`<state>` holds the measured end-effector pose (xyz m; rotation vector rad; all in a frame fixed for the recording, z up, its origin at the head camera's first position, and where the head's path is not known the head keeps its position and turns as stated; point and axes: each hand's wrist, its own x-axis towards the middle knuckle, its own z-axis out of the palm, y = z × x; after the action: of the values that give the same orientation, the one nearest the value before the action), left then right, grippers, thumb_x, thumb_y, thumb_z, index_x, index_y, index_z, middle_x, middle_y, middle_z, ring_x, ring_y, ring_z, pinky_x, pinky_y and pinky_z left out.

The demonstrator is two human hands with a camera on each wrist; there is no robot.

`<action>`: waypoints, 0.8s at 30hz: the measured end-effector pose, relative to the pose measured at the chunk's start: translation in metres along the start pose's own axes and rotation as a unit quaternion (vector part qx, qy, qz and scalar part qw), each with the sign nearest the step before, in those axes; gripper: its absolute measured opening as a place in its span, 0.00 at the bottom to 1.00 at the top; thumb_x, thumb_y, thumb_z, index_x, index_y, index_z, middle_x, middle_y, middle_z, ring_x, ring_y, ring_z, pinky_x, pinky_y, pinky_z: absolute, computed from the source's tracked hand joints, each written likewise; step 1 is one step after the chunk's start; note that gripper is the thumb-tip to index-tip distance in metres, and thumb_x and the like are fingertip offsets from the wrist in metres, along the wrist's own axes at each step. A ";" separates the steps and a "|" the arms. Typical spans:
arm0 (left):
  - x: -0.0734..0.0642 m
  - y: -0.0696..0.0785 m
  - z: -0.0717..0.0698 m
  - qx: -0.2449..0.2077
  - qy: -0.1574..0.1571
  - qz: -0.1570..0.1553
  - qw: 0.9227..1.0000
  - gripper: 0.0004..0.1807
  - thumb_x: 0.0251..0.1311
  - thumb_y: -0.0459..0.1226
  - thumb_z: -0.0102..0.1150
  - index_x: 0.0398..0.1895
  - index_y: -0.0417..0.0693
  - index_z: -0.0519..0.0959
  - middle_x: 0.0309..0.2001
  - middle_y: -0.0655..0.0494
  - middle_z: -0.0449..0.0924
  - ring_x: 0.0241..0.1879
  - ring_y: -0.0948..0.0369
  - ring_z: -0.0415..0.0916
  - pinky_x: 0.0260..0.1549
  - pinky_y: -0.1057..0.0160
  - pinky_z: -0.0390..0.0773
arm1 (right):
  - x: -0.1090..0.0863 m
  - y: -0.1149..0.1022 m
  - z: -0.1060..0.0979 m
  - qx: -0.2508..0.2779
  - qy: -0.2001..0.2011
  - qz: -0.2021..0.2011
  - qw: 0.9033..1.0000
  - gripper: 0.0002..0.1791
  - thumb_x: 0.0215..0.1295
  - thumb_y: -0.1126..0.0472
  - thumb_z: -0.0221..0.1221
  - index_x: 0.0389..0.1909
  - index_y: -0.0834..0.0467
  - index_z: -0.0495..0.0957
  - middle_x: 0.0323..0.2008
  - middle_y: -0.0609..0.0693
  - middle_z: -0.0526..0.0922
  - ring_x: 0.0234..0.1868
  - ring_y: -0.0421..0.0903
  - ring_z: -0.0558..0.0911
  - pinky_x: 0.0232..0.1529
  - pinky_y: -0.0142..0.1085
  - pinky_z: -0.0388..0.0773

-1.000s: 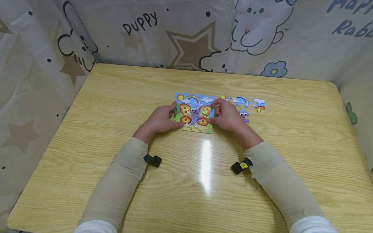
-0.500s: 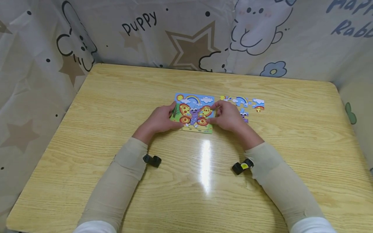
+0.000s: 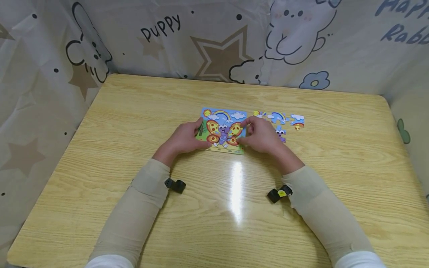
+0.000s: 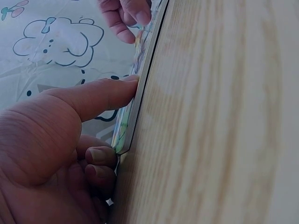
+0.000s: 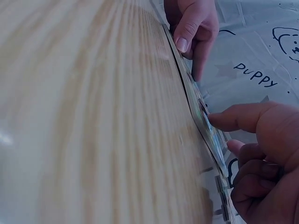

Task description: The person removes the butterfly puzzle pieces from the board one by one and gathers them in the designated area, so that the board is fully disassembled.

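Note:
A jigsaw puzzle [image 3: 222, 115] with a butterfly, sun and rainbow lies flat on the wooden table. My left hand [image 3: 184, 137] grips its left side, thumb on the front edge and fingers at the left edge, as the left wrist view [image 4: 42, 140] shows. At the right wing, the thumb and forefinger of my right hand [image 3: 263, 134] hold a puzzle piece [image 3: 236, 129] against the picture. The other fingers of that hand are curled in the right wrist view. The right hand covers part of the puzzle's right edge.
Several loose puzzle pieces lie right of the puzzle, among them a rainbow piece [image 3: 278, 116], a cloud piece [image 3: 297, 119] and a purple face piece [image 3: 280, 133] partly behind the right hand. A printed cloth [image 3: 214, 48] stands along the table's [image 3: 134, 111] back edge.
The butterfly's right wing, which looked uneven a second ago, now looks lined up with the picture. Both hands stay almost in place; the right has shifted only slightly.

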<state>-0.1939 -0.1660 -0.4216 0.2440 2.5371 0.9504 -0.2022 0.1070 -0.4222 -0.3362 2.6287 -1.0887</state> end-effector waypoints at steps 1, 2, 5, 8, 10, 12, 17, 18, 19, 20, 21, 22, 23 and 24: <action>0.000 0.000 0.000 0.000 0.000 0.000 1.000 0.56 0.56 0.50 0.72 0.79 0.42 0.48 0.74 0.43 0.59 0.72 0.50 0.57 0.66 0.54 0.62 | -0.001 0.001 0.000 0.000 0.001 -0.001 1.000 0.25 0.56 0.57 0.74 0.52 0.57 0.77 0.21 0.50 0.71 0.21 0.48 0.67 0.28 0.41 0.64; 0.000 0.000 0.000 0.001 0.000 0.001 1.000 0.56 0.56 0.50 0.72 0.79 0.42 0.48 0.74 0.43 0.59 0.72 0.50 0.57 0.66 0.54 0.62 | -0.001 0.001 0.000 0.001 0.001 -0.002 1.000 0.25 0.55 0.57 0.74 0.52 0.57 0.77 0.21 0.50 0.70 0.21 0.47 0.66 0.28 0.41 0.64; -0.001 0.001 -0.001 -0.001 0.000 0.001 1.000 0.56 0.56 0.50 0.72 0.79 0.42 0.48 0.74 0.43 0.59 0.72 0.50 0.57 0.66 0.54 0.62 | -0.003 0.003 -0.001 0.019 -0.005 -0.003 1.000 0.26 0.56 0.58 0.73 0.53 0.59 0.76 0.21 0.50 0.70 0.21 0.47 0.66 0.28 0.41 0.64; -0.001 0.001 -0.001 -0.003 -0.001 0.001 1.000 0.57 0.56 0.49 0.73 0.79 0.42 0.48 0.74 0.43 0.59 0.72 0.50 0.57 0.66 0.54 0.62 | -0.006 0.004 -0.002 0.039 -0.012 -0.007 0.999 0.25 0.56 0.60 0.73 0.53 0.60 0.75 0.19 0.50 0.69 0.20 0.46 0.65 0.27 0.41 0.64; -0.001 0.001 -0.001 -0.002 -0.001 0.002 1.000 0.56 0.56 0.49 0.73 0.79 0.42 0.48 0.74 0.43 0.58 0.72 0.50 0.56 0.66 0.54 0.62 | -0.008 0.005 -0.003 0.050 -0.014 -0.008 0.999 0.25 0.56 0.61 0.72 0.53 0.60 0.75 0.18 0.49 0.68 0.19 0.46 0.64 0.27 0.41 0.64; 0.000 0.000 0.000 0.001 -0.002 0.002 1.000 0.56 0.56 0.49 0.72 0.79 0.42 0.48 0.74 0.43 0.58 0.72 0.50 0.56 0.66 0.54 0.62 | -0.011 0.007 -0.005 0.048 -0.010 -0.011 0.999 0.25 0.56 0.60 0.72 0.53 0.60 0.75 0.18 0.49 0.67 0.19 0.46 0.64 0.27 0.41 0.64; 0.000 0.001 0.001 0.002 -0.003 0.000 1.000 0.57 0.56 0.50 0.72 0.80 0.42 0.47 0.74 0.43 0.58 0.72 0.50 0.56 0.67 0.54 0.61 | -0.018 0.015 -0.011 0.046 0.012 -0.017 0.999 0.24 0.55 0.59 0.73 0.51 0.60 0.77 0.19 0.48 0.64 0.21 0.46 0.63 0.31 0.41 0.64; 0.000 0.001 0.000 0.002 -0.003 0.000 1.000 0.57 0.56 0.50 0.72 0.80 0.42 0.47 0.74 0.43 0.58 0.72 0.50 0.56 0.67 0.53 0.61 | -0.019 0.017 -0.012 0.049 0.017 -0.021 0.998 0.24 0.55 0.59 0.73 0.50 0.60 0.77 0.19 0.48 0.63 0.22 0.47 0.62 0.32 0.41 0.64; 0.000 0.001 0.000 0.002 -0.003 0.000 1.000 0.57 0.56 0.50 0.72 0.80 0.42 0.47 0.74 0.43 0.58 0.72 0.50 0.55 0.67 0.54 0.61 | -0.021 0.019 -0.013 0.053 0.022 -0.023 0.998 0.24 0.54 0.59 0.74 0.50 0.60 0.77 0.19 0.48 0.63 0.22 0.47 0.62 0.34 0.41 0.64; 0.000 0.001 0.000 0.002 -0.002 0.000 1.000 0.57 0.56 0.50 0.72 0.80 0.42 0.48 0.75 0.43 0.58 0.72 0.50 0.55 0.67 0.53 0.61 | -0.022 0.021 -0.015 0.055 0.027 -0.024 0.998 0.24 0.54 0.59 0.74 0.49 0.61 0.77 0.20 0.48 0.62 0.22 0.47 0.62 0.34 0.41 0.64; 0.000 0.001 0.000 0.002 -0.003 0.001 1.000 0.56 0.56 0.50 0.72 0.80 0.42 0.48 0.75 0.43 0.57 0.72 0.50 0.55 0.67 0.53 0.61 | -0.023 0.024 -0.016 0.056 0.030 -0.025 0.998 0.23 0.54 0.59 0.74 0.49 0.61 0.77 0.20 0.48 0.62 0.22 0.47 0.62 0.35 0.41 0.64; 0.000 0.002 0.000 0.002 -0.002 0.001 1.000 0.56 0.56 0.50 0.72 0.80 0.42 0.48 0.75 0.43 0.57 0.73 0.50 0.55 0.67 0.53 0.61 | -0.025 0.026 -0.017 0.056 0.034 -0.025 0.998 0.23 0.54 0.60 0.74 0.48 0.60 0.77 0.20 0.48 0.61 0.22 0.46 0.61 0.34 0.41 0.64; -0.001 0.002 0.000 0.002 -0.003 0.001 1.000 0.56 0.56 0.50 0.72 0.80 0.42 0.48 0.75 0.43 0.57 0.73 0.50 0.55 0.67 0.53 0.60 | -0.026 0.028 -0.019 0.058 0.037 -0.024 0.997 0.23 0.54 0.60 0.74 0.48 0.60 0.77 0.20 0.48 0.61 0.22 0.46 0.61 0.34 0.41 0.64; -0.001 0.002 0.000 0.002 -0.003 0.002 1.000 0.56 0.56 0.50 0.72 0.80 0.42 0.48 0.75 0.43 0.57 0.73 0.50 0.55 0.67 0.53 0.60 | -0.027 0.029 -0.020 0.056 0.041 -0.021 0.997 0.23 0.54 0.59 0.74 0.48 0.59 0.77 0.19 0.48 0.61 0.22 0.46 0.61 0.33 0.41 0.63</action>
<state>-0.1933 -0.1651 -0.4201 0.2517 2.5341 0.9443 -0.1864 0.1488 -0.4250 -0.3315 2.6291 -1.2835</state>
